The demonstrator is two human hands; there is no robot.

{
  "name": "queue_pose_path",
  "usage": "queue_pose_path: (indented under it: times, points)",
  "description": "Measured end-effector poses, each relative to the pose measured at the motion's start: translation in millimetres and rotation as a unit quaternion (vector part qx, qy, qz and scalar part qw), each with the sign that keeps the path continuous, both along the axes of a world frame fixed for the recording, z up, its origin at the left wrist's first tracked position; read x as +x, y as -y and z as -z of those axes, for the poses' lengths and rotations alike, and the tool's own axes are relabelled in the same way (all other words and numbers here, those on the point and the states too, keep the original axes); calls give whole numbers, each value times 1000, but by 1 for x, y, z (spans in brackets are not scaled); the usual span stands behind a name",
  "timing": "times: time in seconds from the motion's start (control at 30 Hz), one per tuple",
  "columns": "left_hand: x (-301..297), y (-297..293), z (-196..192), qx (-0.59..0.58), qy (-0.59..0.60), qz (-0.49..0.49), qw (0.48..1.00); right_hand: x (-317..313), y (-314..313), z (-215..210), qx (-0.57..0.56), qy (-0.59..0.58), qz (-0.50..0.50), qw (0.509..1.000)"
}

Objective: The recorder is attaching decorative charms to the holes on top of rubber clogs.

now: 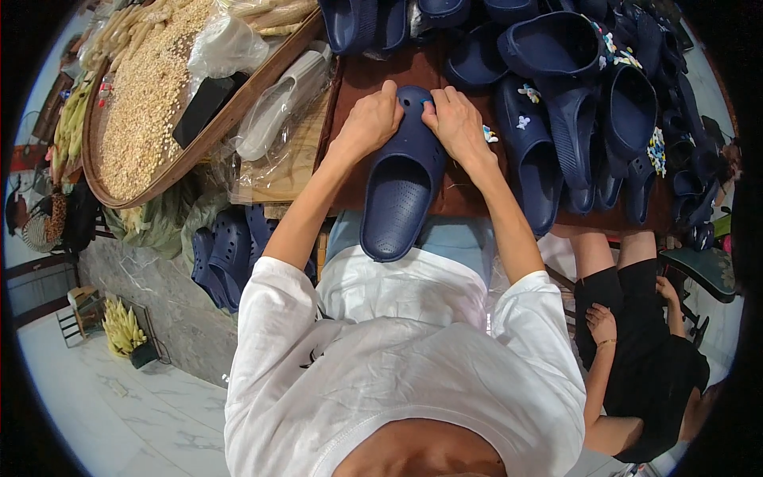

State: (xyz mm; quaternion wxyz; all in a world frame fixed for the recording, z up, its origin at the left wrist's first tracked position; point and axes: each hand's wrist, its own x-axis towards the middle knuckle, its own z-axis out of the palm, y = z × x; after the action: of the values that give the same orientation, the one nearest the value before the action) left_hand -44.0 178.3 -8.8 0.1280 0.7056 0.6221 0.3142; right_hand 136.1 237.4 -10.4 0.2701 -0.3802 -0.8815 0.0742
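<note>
A navy blue perforated clog (400, 187) lies on the brown table (362, 75) with its heel toward me and hanging over the table's near edge. My left hand (370, 121) grips the left side of its toe. My right hand (456, 121) presses on the right side of the toe, fingertips on a small blue bit on the upper. Both thumbs meet over the front of the clog. A small white and blue charm (489, 135) lies just right of my right hand.
Many more navy clogs (556, 103) are heaped at the back and right of the table, some with coloured charms. A round woven tray (151, 95) of grain stands at left, clear plastic bags (274, 119) beside it. More clogs (226, 254) lie below the table. A person in black (644, 350) sits at right.
</note>
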Motion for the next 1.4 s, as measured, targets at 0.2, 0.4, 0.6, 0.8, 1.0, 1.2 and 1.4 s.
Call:
queue_pose_path:
  times: [0.2, 0.4, 0.6, 0.8, 1.0, 1.2, 1.4]
  points:
    - [-1, 3, 4, -15, 27, -33, 999, 6, 7, 2, -8, -47, 14, 999]
    - [-1, 5, 0, -41, 38, -47, 997, 3, -1, 1, -174, -28, 75, 982]
    - [1, 6, -7, -55, 27, -46, 997, -5, -4, 9, 41, -26, 13, 999]
    - [2, 8, -9, -46, 12, -45, 998, 9, -19, 26, -22, -97, 28, 995]
    - [-1, 8, -5, -38, 32, -60, 997, 25, 1, 31, -118, -157, 80, 977]
    - [3, 2, -18, 22, 59, -71, 996, 45, 11, 23, 17, -89, 93, 992]
    - [43, -2, -60, -29, 168, 31, 985, 25, 45, -45, -171, -258, -30, 951]
